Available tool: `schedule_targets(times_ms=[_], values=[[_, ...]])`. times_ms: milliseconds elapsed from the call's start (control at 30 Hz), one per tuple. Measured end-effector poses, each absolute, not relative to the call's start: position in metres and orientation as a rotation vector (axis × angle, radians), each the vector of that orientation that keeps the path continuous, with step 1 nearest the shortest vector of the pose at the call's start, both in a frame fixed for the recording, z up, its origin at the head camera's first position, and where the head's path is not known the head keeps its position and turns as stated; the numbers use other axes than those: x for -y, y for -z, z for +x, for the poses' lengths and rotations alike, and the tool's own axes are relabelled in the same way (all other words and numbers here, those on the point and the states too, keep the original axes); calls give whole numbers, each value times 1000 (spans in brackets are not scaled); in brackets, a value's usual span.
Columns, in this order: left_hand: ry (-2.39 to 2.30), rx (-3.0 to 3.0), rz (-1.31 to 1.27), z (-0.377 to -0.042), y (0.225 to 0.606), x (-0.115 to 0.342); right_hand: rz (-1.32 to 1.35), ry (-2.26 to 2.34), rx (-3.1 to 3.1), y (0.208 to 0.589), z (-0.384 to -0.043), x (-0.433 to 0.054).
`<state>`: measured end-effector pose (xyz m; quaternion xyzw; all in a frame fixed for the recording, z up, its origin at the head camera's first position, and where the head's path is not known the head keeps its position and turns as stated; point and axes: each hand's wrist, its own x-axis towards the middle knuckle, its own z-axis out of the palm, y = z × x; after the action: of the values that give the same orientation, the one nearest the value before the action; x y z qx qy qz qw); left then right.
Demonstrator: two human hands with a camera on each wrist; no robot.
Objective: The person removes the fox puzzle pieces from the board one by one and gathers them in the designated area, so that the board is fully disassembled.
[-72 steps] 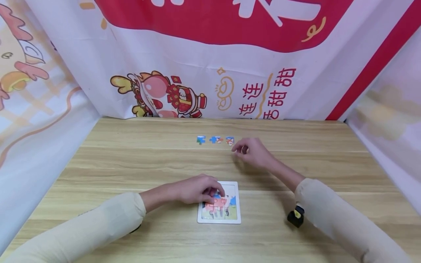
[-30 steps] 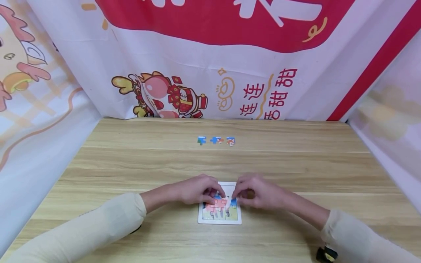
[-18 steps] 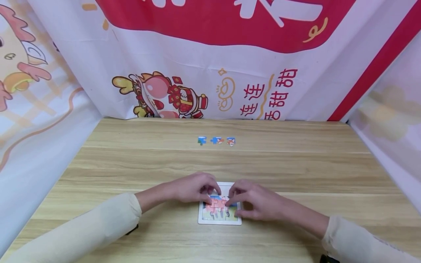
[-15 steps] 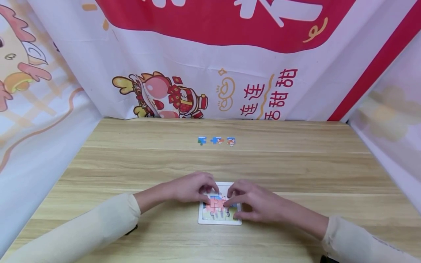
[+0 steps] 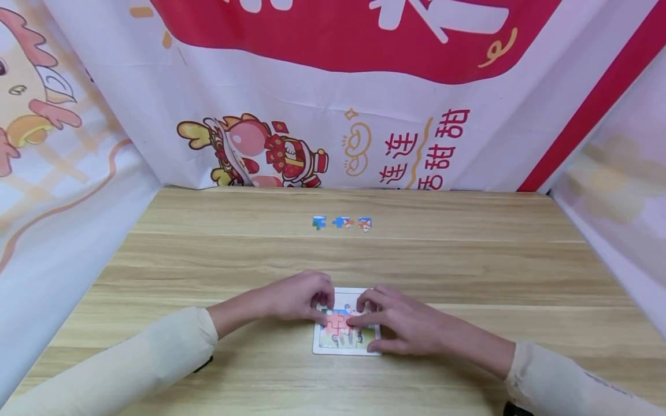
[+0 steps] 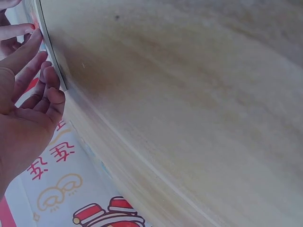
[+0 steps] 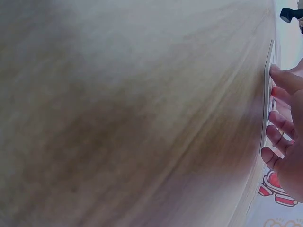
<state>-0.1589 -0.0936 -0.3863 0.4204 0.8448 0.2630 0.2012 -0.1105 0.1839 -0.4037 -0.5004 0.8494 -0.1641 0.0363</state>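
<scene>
Moved: right hand (image 5: 408,323), by the loose pieces (image 5: 341,222) earlier, now on the puzzle tray (image 5: 346,351); left hand (image 5: 296,296) slightly outward.
Right hand: fingers spread wide, index at the joined pieces (image 5: 338,330), nothing gripped.
Left hand: thumb and fingers parted, nothing seen held.
Puzzle tray: between both hands.
Loose pieces: three, ahead of both hands on table (image 5: 208,260).
Pressing: best flat and even, left hand bracing tray.

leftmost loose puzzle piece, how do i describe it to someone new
On the wooden table, look beyond the white-framed puzzle to a row of three loose pieces. The leftmost piece is blue with a green patch; its two neighbours show orange.
</scene>
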Motion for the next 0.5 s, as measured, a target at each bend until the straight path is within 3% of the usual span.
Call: schedule_targets(times_ms=[500], values=[[-788,-2358,1160,-158,387,94,-1516,493,-2601,402,-110,-182]])
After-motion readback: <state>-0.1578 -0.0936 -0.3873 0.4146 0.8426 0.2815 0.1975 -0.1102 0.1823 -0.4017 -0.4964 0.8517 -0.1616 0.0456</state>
